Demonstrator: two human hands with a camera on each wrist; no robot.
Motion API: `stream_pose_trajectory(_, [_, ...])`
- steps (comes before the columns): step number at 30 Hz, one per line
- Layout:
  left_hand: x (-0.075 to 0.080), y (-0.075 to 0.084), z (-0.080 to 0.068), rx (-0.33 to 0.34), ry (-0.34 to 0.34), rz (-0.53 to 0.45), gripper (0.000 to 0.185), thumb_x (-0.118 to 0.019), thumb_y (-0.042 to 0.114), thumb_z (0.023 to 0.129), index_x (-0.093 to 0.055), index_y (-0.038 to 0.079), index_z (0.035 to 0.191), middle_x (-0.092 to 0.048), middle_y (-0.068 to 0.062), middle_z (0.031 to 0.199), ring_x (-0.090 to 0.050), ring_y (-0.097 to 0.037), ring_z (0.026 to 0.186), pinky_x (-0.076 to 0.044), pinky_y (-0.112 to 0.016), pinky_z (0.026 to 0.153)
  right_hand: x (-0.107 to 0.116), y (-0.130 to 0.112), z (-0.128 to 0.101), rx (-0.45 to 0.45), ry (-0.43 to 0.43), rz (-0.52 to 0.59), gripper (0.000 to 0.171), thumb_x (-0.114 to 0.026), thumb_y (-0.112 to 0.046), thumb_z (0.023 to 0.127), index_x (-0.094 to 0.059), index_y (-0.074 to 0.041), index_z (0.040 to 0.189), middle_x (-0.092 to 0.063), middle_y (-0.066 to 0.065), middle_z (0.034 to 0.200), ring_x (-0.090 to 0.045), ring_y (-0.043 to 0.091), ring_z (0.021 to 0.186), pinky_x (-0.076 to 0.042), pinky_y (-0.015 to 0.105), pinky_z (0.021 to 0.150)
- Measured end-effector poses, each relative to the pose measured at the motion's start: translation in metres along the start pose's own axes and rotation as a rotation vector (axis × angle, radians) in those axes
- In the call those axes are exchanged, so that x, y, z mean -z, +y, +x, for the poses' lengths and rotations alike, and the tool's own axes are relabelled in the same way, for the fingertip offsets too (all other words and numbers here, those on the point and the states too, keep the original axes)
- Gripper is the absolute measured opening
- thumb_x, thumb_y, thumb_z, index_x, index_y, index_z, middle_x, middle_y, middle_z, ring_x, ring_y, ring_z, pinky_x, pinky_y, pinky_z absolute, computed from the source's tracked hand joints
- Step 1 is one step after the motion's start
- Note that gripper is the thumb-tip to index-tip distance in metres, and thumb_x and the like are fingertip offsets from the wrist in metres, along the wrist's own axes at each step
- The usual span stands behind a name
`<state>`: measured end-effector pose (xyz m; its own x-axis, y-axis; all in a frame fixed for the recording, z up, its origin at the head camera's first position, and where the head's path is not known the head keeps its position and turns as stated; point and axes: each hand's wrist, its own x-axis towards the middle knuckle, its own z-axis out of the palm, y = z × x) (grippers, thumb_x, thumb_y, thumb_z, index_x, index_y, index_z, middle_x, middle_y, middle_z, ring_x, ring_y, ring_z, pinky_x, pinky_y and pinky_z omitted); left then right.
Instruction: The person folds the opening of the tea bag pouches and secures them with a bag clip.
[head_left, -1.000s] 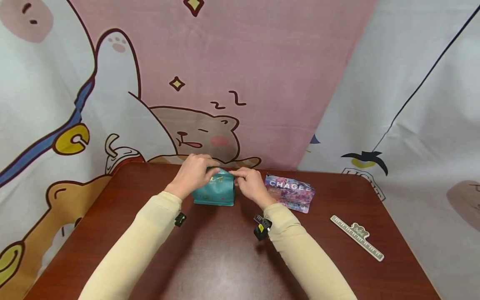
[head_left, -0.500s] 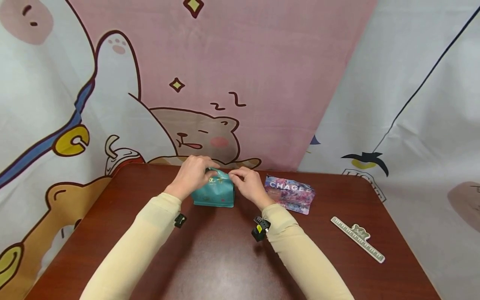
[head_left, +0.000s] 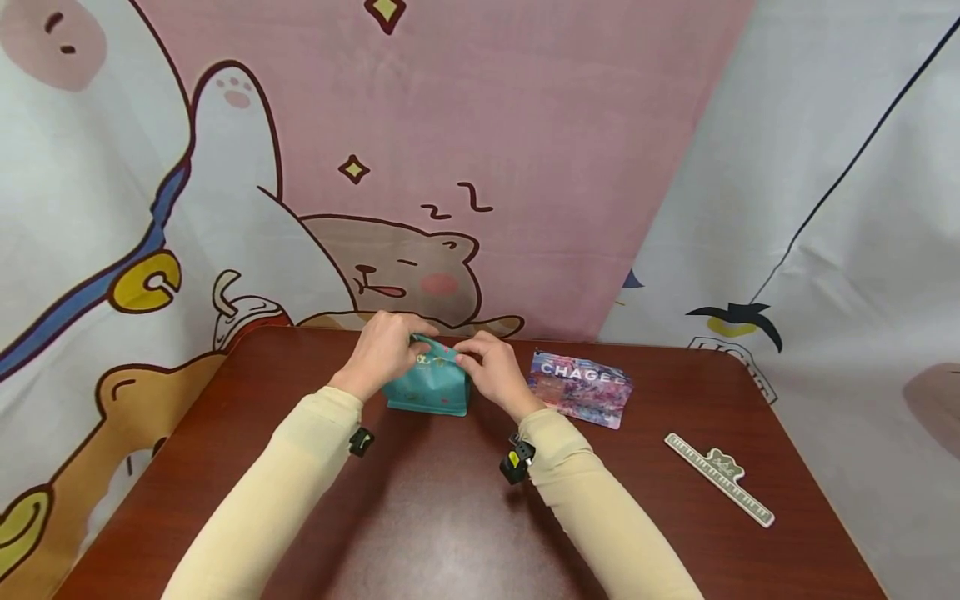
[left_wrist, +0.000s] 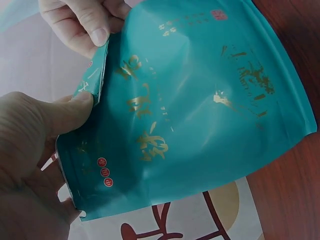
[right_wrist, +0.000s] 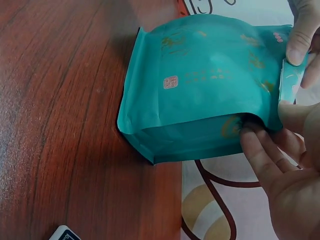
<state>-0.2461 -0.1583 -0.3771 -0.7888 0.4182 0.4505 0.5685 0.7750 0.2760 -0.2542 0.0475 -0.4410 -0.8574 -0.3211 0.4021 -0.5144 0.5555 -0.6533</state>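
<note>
Both of your hands are on the top edge of the teal foil stand-up pouch with gold print (head_left: 429,385); it stands upright on the dark red-brown wooden bench (head_left: 450,517), near the far edge and in front of the cartoon curtain (head_left: 375,167); your left hand (head_left: 384,350) pinches the top strip between thumb and fingers, and your right hand (head_left: 491,371) pinches the same strip from the other side, fingers curled on it. In the left wrist view the left thumb (left_wrist: 65,112) presses the folded corner of the pouch; I judge you are working on the mouth of the pouch, pressing or folding its top strip, but I cannot tell if the mouth is already closed. For the next move, keep the base flat on the bench and hold both pinches level, so that the strip does not wrinkle; the flat pink-and-blue printed sachet (head_left: 581,387) lies just beside your right hand, and the pale green ruler-shaped clip (head_left: 718,477) lies well apart at the right.
</note>
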Motion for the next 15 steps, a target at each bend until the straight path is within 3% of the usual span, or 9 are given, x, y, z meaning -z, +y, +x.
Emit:
stream_pose_trajectory(6, [0.000,-0.001,0.002,0.007,0.006,0.028,0.018,-0.085,0.006,0.083,-0.084,0.010,0.100,-0.080,-0.006,0.097,-0.071,-0.024,0.072,-0.053,-0.041,0.074,-0.001,0.001,0.000,0.066,-0.002,-0.032,0.012,-0.072,-0.009,0.097,-0.079,-0.007,0.107,-0.065,0.006,0.094,-0.063,0.022,0.085,-0.053,0.039,0.079])
stream_pose_trajectory(15, [0.002,0.010,0.006,0.053,-0.072,0.124,0.017,-0.084,0.012,0.084,-0.083,0.011,0.101,-0.078,-0.007,0.105,-0.072,-0.027,0.086,-0.047,-0.051,0.086,-0.001,0.004,-0.001,0.198,0.079,-0.084,0.009,-0.077,-0.007,0.092,-0.082,-0.008,0.099,-0.067,0.003,0.085,-0.061,0.016,0.071,-0.050,0.028,0.065])
